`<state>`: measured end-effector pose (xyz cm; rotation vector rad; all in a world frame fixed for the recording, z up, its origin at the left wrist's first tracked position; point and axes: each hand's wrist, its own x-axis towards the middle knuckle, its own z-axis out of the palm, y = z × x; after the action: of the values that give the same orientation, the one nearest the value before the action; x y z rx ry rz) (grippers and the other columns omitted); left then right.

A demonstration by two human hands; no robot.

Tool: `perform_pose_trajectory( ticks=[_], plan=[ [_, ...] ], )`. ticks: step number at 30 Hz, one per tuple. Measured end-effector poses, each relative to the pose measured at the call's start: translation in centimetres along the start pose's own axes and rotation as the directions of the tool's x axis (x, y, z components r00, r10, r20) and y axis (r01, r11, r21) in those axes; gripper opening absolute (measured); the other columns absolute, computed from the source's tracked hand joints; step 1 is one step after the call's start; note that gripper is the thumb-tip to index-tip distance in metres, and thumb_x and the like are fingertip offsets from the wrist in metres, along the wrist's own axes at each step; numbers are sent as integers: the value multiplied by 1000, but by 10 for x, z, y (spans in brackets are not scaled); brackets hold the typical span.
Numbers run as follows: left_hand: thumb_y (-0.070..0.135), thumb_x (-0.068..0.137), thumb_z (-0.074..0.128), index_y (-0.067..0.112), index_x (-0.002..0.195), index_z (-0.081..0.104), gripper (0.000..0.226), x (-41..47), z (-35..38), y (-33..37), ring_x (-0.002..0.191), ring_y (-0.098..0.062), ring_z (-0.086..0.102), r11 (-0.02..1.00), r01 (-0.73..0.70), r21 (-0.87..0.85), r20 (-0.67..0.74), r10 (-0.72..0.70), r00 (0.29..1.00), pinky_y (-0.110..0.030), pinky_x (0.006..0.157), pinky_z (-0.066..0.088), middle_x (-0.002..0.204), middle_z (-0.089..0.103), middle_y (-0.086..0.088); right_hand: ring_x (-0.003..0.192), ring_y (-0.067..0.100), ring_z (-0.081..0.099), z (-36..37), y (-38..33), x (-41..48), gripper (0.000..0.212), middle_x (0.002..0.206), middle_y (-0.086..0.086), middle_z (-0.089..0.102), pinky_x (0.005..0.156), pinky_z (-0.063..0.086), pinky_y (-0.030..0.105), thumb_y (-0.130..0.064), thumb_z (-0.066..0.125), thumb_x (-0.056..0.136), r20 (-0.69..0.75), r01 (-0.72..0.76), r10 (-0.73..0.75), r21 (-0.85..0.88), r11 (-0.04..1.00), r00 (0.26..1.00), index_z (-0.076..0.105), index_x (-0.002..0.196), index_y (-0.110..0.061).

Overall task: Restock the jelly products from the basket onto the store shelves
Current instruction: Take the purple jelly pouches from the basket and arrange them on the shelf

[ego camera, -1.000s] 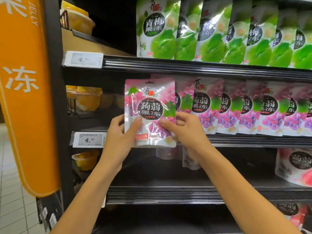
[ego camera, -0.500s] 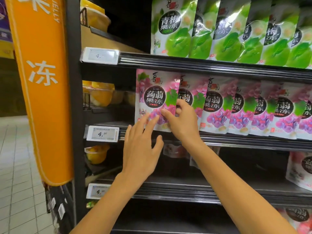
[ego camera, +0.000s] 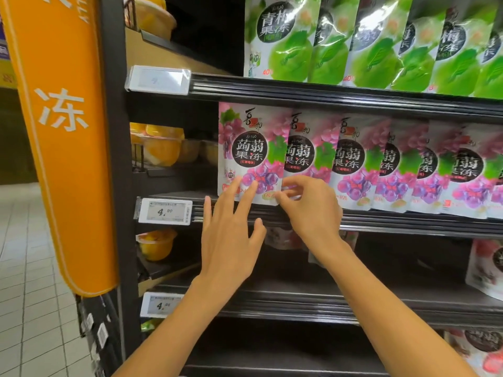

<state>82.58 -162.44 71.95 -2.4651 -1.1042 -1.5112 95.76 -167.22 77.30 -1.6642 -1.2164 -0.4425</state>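
A pink-and-purple grape jelly pouch (ego camera: pixel 249 153) stands upright at the left end of a row of matching grape pouches (ego camera: pixel 402 170) on the middle shelf (ego camera: pixel 408 224). My left hand (ego camera: pixel 228 240) is open, and its straight fingertips touch the lower front of that pouch. My right hand (ego camera: pixel 310 210) has curled fingers that pinch the pouch's lower right corner, where it overlaps the neighbouring pouch. The basket is out of view.
Green jelly pouches (ego camera: pixel 367 44) fill the shelf above. Red-fruit pouches (ego camera: pixel 487 265) stand at the right of the shelf below. Yellow fruit cups (ego camera: pixel 160 148) sit in the left bay behind a price tag (ego camera: pixel 164 212). An orange hanging sign (ego camera: pixel 62 131) borders the left.
The pouch went from held in front of the shelf to standing at the row's left end. My left hand let go and now touches it with flat fingers; my right slid down to its corner.
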Motion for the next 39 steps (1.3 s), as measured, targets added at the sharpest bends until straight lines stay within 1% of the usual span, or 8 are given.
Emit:
perform_pose_trajectory(
  ticks=[9, 14, 22, 26, 29, 34, 37, 39],
  plan=[
    [32, 96, 55, 32, 153, 27, 64, 4, 4, 0, 149, -13, 21, 999, 9, 51, -13, -8, 1000, -48, 124, -1, 163, 19, 5, 73, -1, 63, 8, 2, -1, 22, 60, -24, 55, 56, 34, 20, -41, 72, 85, -23, -33, 33, 7, 999, 999, 61, 104, -39],
    [32, 95, 55, 30, 153, 29, 63, 2, 6, 6, 147, -14, 26, 999, -5, 51, -21, 6, 1000, -46, 123, -4, 162, 21, 3, 74, 3, 67, 1, 8, -4, 18, 63, -21, 59, 65, 56, 33, -37, 73, 85, 11, -42, 41, 67, 997, 999, 61, 97, -33],
    [22, 95, 55, 24, 146, 43, 53, -6, 4, 14, 147, -14, 27, 998, -27, -62, -71, 23, 997, -41, 124, -3, 157, 32, 3, 75, 5, 68, -17, 16, -22, 11, 70, -19, 66, 71, 58, 41, -33, 71, 86, 11, -28, 26, 170, 985, 1000, 67, 96, -29],
    [15, 92, 53, 15, 125, 61, 34, -41, 11, 26, 131, -11, 45, 950, -79, -301, -149, 35, 988, -24, 121, 16, 135, 53, 2, 70, 3, 70, -25, 45, -55, 8, 69, -16, 71, 68, 59, 43, -34, 73, 84, 42, -119, 112, 271, 955, 993, 69, 90, -30],
    [13, 93, 51, 16, 110, 65, 22, -88, 33, 26, 106, -10, 54, 901, -38, -432, -36, 25, 999, -23, 97, 41, 110, 60, 8, 69, 5, 71, -23, 86, -102, 5, 70, -12, 73, 63, 60, 45, -32, 70, 86, 146, -219, 183, 297, 929, 972, 71, 89, -28],
    [1, 93, 53, 14, 98, 68, 20, -210, 97, 20, 97, -10, 60, 794, 346, -500, 382, -157, 911, -18, 89, 44, 100, 66, 5, 71, 2, 67, -6, 184, -213, 9, 78, -16, 69, 65, 53, 21, -21, 66, 87, 423, -432, 363, 78, 898, 830, 70, 82, -28],
    [-4, 93, 54, 7, 94, 69, 19, -298, 141, 21, 94, -13, 62, 690, 613, -384, 588, -329, 739, -9, 83, 42, 98, 68, -1, 74, 10, 64, 4, 247, -297, 17, 79, -3, 71, 66, 47, 23, -10, 63, 89, 598, -592, 504, -61, 804, 623, 72, 77, -18],
    [-1, 96, 54, 1, 97, 70, 16, -359, 170, 21, 93, -25, 63, 614, 749, -250, 708, -412, 574, -19, 83, 48, 99, 70, -11, 79, 27, 66, 7, 288, -356, 14, 84, 15, 72, 64, 48, 25, -3, 63, 91, 677, -672, 560, -130, 729, 477, 73, 81, 0]
  ],
)
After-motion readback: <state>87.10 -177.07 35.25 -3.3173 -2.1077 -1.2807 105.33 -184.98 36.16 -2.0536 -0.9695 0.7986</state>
